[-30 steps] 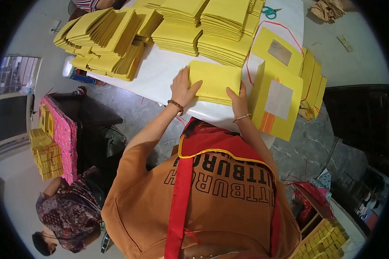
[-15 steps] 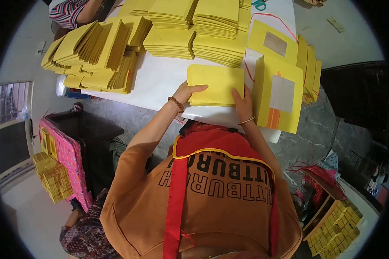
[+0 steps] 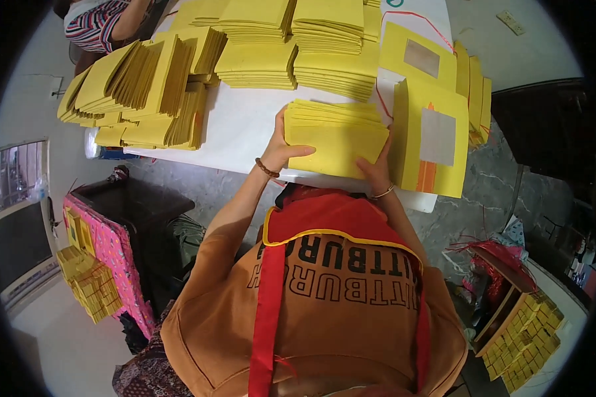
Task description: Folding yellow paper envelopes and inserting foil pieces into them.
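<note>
Between my hands is a stack of yellow envelopes (image 3: 334, 142), held over the near edge of the white table. My left hand (image 3: 286, 147) grips its left end, thumb on top and fingers around the side. At the right end, my right hand (image 3: 379, 164) clasps it the same way, its fingers mostly hidden. The far edges of the stack are fanned into uneven layers. Right beside my right hand lies a large yellow packet (image 3: 437, 135) with a pale grey rectangle and an orange strip.
Stacks of yellow envelopes (image 3: 255, 63) line the table's far side, with leaning stacks (image 3: 129, 86) at the left. Another yellow packet (image 3: 414, 56) lies at the far right. A co-worker's arm (image 3: 131, 20) shows at upper left. Bundled yellow packets (image 3: 526, 341) stand at lower right.
The stack in my hands has tilted, its near side dipping and its far edges spreading into separate layers. My left fingers have moved up around its left end.
</note>
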The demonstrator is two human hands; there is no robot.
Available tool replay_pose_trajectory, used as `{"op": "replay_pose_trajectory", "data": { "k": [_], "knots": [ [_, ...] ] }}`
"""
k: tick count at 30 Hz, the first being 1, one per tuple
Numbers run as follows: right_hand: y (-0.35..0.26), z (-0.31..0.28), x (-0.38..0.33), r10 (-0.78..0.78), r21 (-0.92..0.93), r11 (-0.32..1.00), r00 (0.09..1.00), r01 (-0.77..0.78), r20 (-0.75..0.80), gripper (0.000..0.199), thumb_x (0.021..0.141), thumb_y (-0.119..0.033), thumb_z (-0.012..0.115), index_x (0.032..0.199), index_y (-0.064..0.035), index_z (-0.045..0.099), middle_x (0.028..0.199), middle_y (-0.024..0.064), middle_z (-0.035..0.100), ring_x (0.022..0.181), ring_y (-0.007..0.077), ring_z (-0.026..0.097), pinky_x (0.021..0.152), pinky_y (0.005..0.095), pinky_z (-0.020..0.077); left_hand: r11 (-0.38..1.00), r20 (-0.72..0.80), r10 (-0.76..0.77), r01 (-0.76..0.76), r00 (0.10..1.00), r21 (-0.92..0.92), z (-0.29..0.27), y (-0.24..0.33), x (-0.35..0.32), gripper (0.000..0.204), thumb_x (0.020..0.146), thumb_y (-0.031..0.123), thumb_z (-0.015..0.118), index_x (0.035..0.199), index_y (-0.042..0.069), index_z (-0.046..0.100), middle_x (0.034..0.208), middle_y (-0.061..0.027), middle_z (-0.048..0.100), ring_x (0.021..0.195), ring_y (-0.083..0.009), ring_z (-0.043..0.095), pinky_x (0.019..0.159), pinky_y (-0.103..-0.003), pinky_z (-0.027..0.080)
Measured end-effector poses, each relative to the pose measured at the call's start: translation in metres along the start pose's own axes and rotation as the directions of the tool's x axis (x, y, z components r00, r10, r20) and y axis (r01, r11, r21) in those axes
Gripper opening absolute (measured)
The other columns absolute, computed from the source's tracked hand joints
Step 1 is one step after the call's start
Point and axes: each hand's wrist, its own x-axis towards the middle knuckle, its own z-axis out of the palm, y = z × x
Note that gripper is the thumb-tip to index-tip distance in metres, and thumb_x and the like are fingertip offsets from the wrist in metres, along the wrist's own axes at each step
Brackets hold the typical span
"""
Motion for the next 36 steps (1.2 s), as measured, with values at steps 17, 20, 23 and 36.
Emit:
{"op": "replay_pose_trajectory", "data": {
  "k": [17, 20, 23, 36],
  "knots": [
    [-0.007, 0.016, 0.002, -0.15, -0.167, 0.968, 0.968, 0.185, 0.202, 0.135, 0.05, -0.017, 0.089, 0.141, -0.0051, -0.01, 0.137, 0.0147, 0.029, 0.127, 0.0266, 0.033, 0.105, 0.0373, 0.0304, 0.298, 0.416, 0.037, -0.408, 0.908, 0.863, -0.062, -0.024, 0.011, 0.125, 0.053, 0.054, 0.08, 0.143, 0.003, 0.009, 0.145, -0.0179, 0.022, 0.136, -0.0288, 0.017, 0.108, -0.046, 0.007],
    [0.005, 0.013, 0.002, -0.155, -0.16, 0.971, 0.979, 0.175, 0.134, 0.132, 0.051, -0.016, 0.089, 0.141, -0.0053, -0.007, 0.131, 0.0146, 0.035, 0.121, 0.0256, 0.04, 0.102, 0.0374, 0.0343, 0.198, 0.425, 0.057, -0.428, 0.903, 0.882, -0.054, -0.024, 0.021, 0.109, 0.057, 0.054, 0.077, 0.14, 0.008, 0.023, 0.14, -0.0148, 0.031, 0.132, -0.0284, 0.024, 0.106, -0.048, 0.012],
    [0.01, 0.004, 0.006, -0.212, -0.464, 0.841, 0.959, 0.276, 0.186, 0.124, 0.053, -0.014, 0.088, 0.141, -0.0053, 0.001, 0.12, 0.0127, 0.044, 0.112, 0.0244, 0.048, 0.097, 0.0369, 0.0397, 0.124, 0.444, 0.056, -0.448, 0.894, 0.885, -0.05, -0.024, 0.022, 0.096, 0.06, 0.055, 0.074, 0.135, 0.01, 0.034, 0.134, -0.0127, 0.038, 0.128, -0.027, 0.029, 0.103, -0.05, 0.016],
    [-0.043, 0.04, 0.012, 0.385, 0.587, 0.676, 0.893, -0.446, 0.235, 0.051, 0.074, -0.003, 0.066, 0.122, -0.0061, 0.047, 0.115, 0.0047, 0.055, 0.105, 0.0202, 0.054, 0.088, 0.0344, 0.047, 0.962, -0.015, 0.25, -0.25, 0.968, -0.114, 0.003, 0.011, -0.015, 0.12, 0.058, 0.023, 0.081, 0.144, 0.006, -0.002, 0.141, -0.0122, 0.028, 0.131, -0.025, 0.03, 0.107, -0.037, 0.026]
  ]
}}
